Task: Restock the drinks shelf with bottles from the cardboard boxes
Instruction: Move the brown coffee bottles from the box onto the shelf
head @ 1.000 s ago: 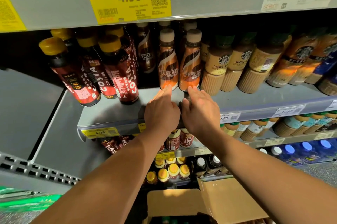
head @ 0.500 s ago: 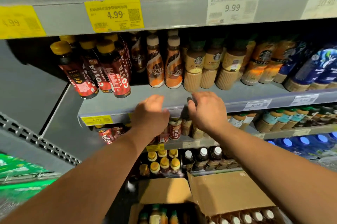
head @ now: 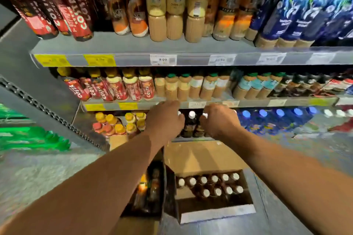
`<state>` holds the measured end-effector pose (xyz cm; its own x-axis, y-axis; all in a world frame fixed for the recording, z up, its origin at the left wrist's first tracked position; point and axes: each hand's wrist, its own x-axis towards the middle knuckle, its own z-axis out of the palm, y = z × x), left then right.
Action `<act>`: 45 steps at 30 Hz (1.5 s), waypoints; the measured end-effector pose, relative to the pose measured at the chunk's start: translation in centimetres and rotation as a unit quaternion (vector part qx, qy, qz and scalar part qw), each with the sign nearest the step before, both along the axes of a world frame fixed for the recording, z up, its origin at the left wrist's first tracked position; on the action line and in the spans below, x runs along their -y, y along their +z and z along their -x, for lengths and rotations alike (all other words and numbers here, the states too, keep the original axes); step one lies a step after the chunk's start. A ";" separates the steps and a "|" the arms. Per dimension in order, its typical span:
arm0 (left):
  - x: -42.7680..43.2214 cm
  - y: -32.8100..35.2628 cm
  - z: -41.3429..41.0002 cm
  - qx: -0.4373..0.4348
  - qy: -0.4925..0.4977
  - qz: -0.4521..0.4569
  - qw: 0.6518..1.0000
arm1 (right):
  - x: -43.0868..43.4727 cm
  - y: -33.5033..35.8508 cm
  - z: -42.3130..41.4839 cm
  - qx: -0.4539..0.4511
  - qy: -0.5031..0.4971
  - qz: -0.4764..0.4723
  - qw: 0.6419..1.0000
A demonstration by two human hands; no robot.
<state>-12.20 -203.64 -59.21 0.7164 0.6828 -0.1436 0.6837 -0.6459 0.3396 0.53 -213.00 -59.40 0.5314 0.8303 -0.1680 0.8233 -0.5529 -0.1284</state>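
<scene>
Floor box (head: 202,156): bottles (head: 210,185) upright, axes vertical.

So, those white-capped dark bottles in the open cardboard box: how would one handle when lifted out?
Probably heavy for its size: the white-capped bottle looks full of dark liquid. Likely smooth plastic, so somewhat slippery. Narrow and tall, so apt to tip once out of the packed cardboard box.

Left grip (head: 164,120), right grip (head: 219,121) forward; both loosely curled

Costa bottles (head: 116,89): red, yellow caps | boxed bottles (head: 210,185): dark brown, white caps | cardboard box (head: 200,156): tan | shelf (head: 133,49): grey
</scene>
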 end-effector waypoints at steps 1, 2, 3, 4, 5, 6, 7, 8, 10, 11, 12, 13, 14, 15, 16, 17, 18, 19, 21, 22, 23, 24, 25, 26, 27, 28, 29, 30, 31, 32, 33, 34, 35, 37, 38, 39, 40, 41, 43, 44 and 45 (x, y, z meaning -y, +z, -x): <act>1.1 -1.2 -0.1 -0.003 -0.014 0.010 1.000 | 1.0 -1.2 -0.1 -0.010 -0.005 0.007 1.000; 2.1 -2.5 -0.1 -0.007 -0.025 0.016 1.000 | 2.0 -2.5 -0.2 -0.019 -0.009 0.015 1.000; 3.1 -3.9 -0.1 -0.013 -0.032 0.022 0.999 | 3.0 -3.8 -0.1 -0.027 -0.012 0.025 0.999; 3.9 -5.2 0.1 -0.020 -0.036 0.025 0.999 | 3.7 -5.1 0.0 -0.033 -0.013 0.033 0.999; 4.5 -6.5 0.2 -0.029 -0.042 0.028 0.998 | 4.4 -6.3 0.2 -0.037 -0.018 0.041 0.998; 5.0 -7.8 0.4 -0.040 -0.046 0.033 0.998 | 5.1 -7.5 0.4 -0.046 -0.026 0.051 0.997; 5.5 -8.9 0.5 -0.051 -0.048 0.041 0.997 | 5.7 -8.6 0.6 -0.057 -0.034 0.059 0.996; 5.9 -9.9 0.7 -0.060 -0.050 0.044 0.996 | 6.3 -9.7 0.8 -0.068 -0.042 0.066 0.995; 6.5 -11.9 0.8 -0.070 -0.059 0.040 0.995 | 7.3 -12.0 0.9 -0.083 -0.045 0.075 0.993; 6.8 -12.8 0.7 -0.074 -0.066 0.041 0.994 | 7.7 -13.1 0.9 -0.091 -0.046 0.078 0.992; 7.0 -13.7 0.6 -0.081 -0.074 0.044 0.993 | 8.1 -14.0 0.7 -0.099 -0.053 0.078 0.991; 7.4 -14.7 0.5 -0.091 -0.084 0.046 0.991 | 8.5 -14.9 0.7 -0.106 -0.067 0.080 0.989; 7.7 -15.5 0.5 -0.100 -0.090 0.047 0.990 | 8.9 -15.6 0.6 -0.111 -0.080 0.081 0.987; 8.1 -16.4 0.4 -0.107 -0.095 0.046 0.989 | 9.3 -16.3 0.6 -0.114 -0.091 0.083 0.986; 8.6 -17.5 0.3 -0.112 -0.097 0.046 0.988 | 9.7 -17.1 0.6 -0.117 -0.101 0.086 0.984; 9.0 -18.4 0.2 -0.114 -0.098 0.047 0.987 | 10.2 -17.8 0.6 -0.120 -0.111 0.089 0.983; 9.5 -19.3 0.0 -0.118 -0.102 0.053 0.986 | 10.6 -18.7 0.6 -0.127 -0.122 0.096 0.980; 9.8 -20.2 -0.3 -0.121 -0.107 0.060 0.985 | 11.1 -19.5 0.5 -0.137 -0.133 0.104 0.976; 10.5 -21.9 -1.1 -0.131 -0.119 0.070 0.982 | 12.1 -21.3 0.1 -0.158 -0.141 0.116 0.970; 10.8 -22.8 -1.5 -0.135 -0.121 0.073 0.981 | 12.5 -22.3 -0.1 -0.163 -0.141 0.120 0.969; 11.1 -23.8 -1.8 -0.139 -0.120 0.078 0.980 | 12.9 -23.3 -0.3 -0.165 -0.142 0.124 0.968; 11.4 -24.9 -2.1 -0.142 -0.117 0.083 0.979 | 13.3 -24.2 -0.4 -0.167 -0.146 0.128 0.967; 11.9 -26.2 -2.3 -0.146 -0.115 0.086 0.979 | 13.7 -25.2 -0.5 -0.169 -0.153 0.132 0.965; 12.4 -27.6 -2.5 -0.151 -0.117 0.091 0.977 | 14.0 -26.3 -0.6 -0.173 -0.159 0.137 0.962; 12.9 -29.0 -2.6 -0.156 -0.119 0.100 0.976 | 14.5 -27.5 -0.5 -0.175 -0.164 0.142 0.960; 13.5 -30.4 -2.7 -0.161 -0.120 0.111 0.973 | 14.9 -28.8 -0.5 -0.177 -0.166 0.148 0.959; 14.1 -31.8 -2.7 -0.167 -0.120 0.123 0.971 | 15.5 -30.3 -0.5 -0.179 -0.166 0.154 0.958; 14.8 -33.3 -2.8 -0.174 -0.121 0.132 0.968 | 16.1 -31.9 -0.6 -0.183 -0.166 0.160 0.956; 15.4 -34.8 -2.8 -0.180 -0.126 0.137 0.966 | 16.8 -33.5 -0.6 -0.186 -0.168 0.165 0.954; 16.0 -36.3 -2.9 -0.185 -0.132 0.141 0.964 | 17.5 -35.2 -0.7 -0.189 -0.170 0.169 0.952; 16.5 -37.7 -2.9 -0.190 -0.133 0.148 0.962 | 18.1 -36.8 -0.8 -0.191 -0.170 0.171 0.951; 17.0 -39.1 -3.1 -0.195 -0.128 0.156 0.960 | 18.7 -38.4 -0.9 -0.194 -0.170 0.170 0.951; 17.4 -40.4 -3.2 -0.201 -0.121 0.164 0.958 | 19.2 -39.7 -1.0 -0.195 -0.172 0.165 0.952; 18.0 -42.9 -3.4 -0.209 -0.109 0.181 0.955 | 19.9 -42.3 -1.2 -0.193 -0.180 0.151 0.953; 18.3 -44.1 -3.4 -0.211 -0.104 0.191 0.953 | 20.2 -43.4 -1.4 -0.193 -0.180 0.146 0.953; 18.6 -45.1 -3.4 -0.211 -0.103 0.198 0.952 | 20.4 -44.4 -1.5 -0.195 -0.177 0.145 0.954; 18.9 -46.1 -3.5 -0.210 -0.104 0.201 0.951 | 20.5 -45.3 -1.6 -0.197 -0.171 0.145 0.954; 19.2 -46.9 -3.5 -0.206 -0.107 0.203 0.951 | 20.5 -46.1 -1.6 -0.201 -0.164 0.150 0.954; 19.8 -48.3 -3.5 -0.193 -0.110 0.203 0.954 | 20.5 -47.4 -1.6 -0.205 -0.161 0.158 0.952; 20.1 -48.9 -3.5 -0.187 -0.111 0.201 0.955 | 20.5 -48.0 -1.7 -0.204 -0.164 0.156 0.952; 20.3 -49.5 -3.5 -0.184 -0.112 0.199 0.956 | 20.5 -48.6 -1.7 -0.203 -0.166 0.151 0.953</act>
<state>-8.65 -223.91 -108.67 0.6897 0.3568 -0.6301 0.6631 -0.6608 0.3517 2.22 -233.48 -107.97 0.5971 0.5086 -0.6204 0.5123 -0.8368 -0.1931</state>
